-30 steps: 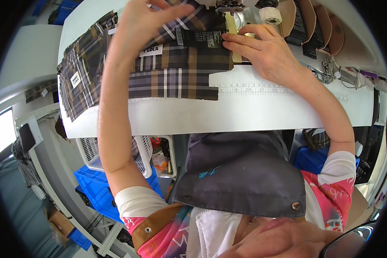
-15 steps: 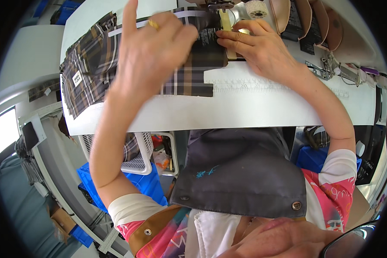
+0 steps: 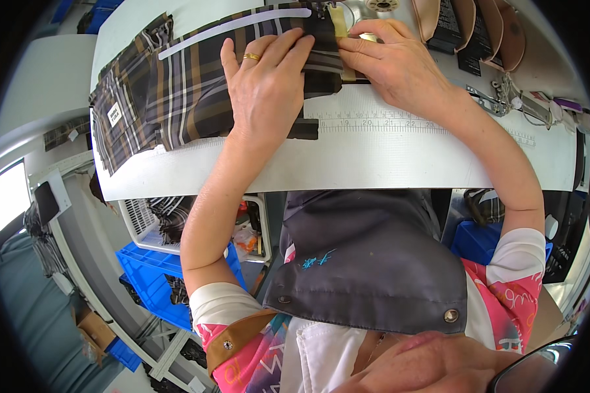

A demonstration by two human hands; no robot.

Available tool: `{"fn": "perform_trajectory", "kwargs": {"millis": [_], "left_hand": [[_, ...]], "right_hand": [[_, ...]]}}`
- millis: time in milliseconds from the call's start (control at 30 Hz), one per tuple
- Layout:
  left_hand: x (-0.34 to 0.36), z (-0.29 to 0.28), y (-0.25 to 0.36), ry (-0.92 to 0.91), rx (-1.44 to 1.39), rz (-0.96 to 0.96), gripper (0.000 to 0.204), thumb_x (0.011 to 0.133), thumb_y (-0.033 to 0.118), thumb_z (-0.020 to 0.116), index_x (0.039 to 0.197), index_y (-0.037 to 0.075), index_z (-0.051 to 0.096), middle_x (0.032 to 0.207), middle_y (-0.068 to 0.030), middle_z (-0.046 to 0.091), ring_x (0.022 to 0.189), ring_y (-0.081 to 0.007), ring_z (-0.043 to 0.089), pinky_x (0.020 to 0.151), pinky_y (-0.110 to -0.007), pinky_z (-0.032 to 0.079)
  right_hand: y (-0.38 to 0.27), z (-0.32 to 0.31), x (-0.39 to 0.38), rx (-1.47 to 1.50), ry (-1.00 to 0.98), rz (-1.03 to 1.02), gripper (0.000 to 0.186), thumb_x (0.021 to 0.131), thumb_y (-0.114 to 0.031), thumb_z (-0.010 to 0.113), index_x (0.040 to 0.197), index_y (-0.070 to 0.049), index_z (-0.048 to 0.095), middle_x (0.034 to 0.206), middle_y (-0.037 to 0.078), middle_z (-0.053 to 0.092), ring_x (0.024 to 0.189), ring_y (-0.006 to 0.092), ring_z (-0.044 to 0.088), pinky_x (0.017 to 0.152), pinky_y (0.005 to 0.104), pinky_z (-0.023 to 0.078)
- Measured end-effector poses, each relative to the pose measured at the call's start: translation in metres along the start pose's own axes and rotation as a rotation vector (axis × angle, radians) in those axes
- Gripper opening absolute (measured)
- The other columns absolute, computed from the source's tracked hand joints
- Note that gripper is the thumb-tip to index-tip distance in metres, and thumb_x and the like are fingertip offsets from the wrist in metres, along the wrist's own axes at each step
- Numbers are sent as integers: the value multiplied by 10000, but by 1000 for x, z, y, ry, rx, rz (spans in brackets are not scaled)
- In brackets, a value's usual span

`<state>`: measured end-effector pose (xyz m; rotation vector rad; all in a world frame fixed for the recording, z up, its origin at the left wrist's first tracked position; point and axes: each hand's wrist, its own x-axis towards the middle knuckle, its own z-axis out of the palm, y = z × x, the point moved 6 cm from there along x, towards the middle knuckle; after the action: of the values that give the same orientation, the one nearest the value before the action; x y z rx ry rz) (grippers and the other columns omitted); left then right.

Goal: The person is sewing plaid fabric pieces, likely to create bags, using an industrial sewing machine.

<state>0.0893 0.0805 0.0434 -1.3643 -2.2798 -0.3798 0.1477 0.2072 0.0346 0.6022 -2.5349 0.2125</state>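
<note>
White counter [image 3: 387,167] spans the upper frame, its ruler markings [image 3: 400,124] partly covered by plaid cloth [image 3: 196,88] at upper left. On the cloth rests the left hand [image 3: 269,85], fingers spread. Just right, the right hand [image 3: 396,62] bends its fingers beside a yellow strip [image 3: 338,23]; I cannot tell whether they pinch anything. The top edge cuts off a round wheel [image 3: 382,5].

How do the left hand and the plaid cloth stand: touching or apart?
Touching. The head view shows the left hand resting palm-down on the plaid cloth, with no gap at the fingertips.
</note>
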Motion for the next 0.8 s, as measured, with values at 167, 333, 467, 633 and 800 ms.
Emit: {"fn": "perform_trajectory", "kwargs": {"millis": [167,333,467,633,800], "left_hand": [[1,0,3,-69,-33,-10,451,651,-21,599,1080,117,614,1090,-6,599,987,-201,551,984,-474,288],[6,4,-12,-38,-128,12,264,675,10,590,921,78,655,909,-7,577,835,-183,540,812,-349,411],[13,-5,-13,-48,-11,247,314,641,4,597,939,84,659,873,0,552,812,-181,537,753,-317,415],[9,-1,-8,-163,-90,181,339,635,35,640,967,100,661,891,6,549,804,-170,539,824,-372,379],[8,1,-3,-150,-143,197,420,644,-8,616,1051,88,650,1055,-17,603,950,-205,555,941,-432,354]], "right_hand": [[1,0,-1,-12,-13,2,241,704,-59,612,933,-49,684,1006,4,651,1013,195,527,854,319,414],[0,1,0,-4,-21,20,260,713,-61,603,962,-58,679,1047,2,645,1028,187,521,868,315,407],[2,2,0,8,-26,27,287,719,-55,596,995,-63,672,1071,-4,638,1040,182,516,872,311,402],[2,2,0,28,-27,38,295,720,-44,591,1003,-65,670,1072,-10,638,1039,180,516,872,309,404],[2,2,0,34,-22,39,294,717,-38,593,999,-62,670,1074,-11,637,1030,181,520,872,312,406]]}}
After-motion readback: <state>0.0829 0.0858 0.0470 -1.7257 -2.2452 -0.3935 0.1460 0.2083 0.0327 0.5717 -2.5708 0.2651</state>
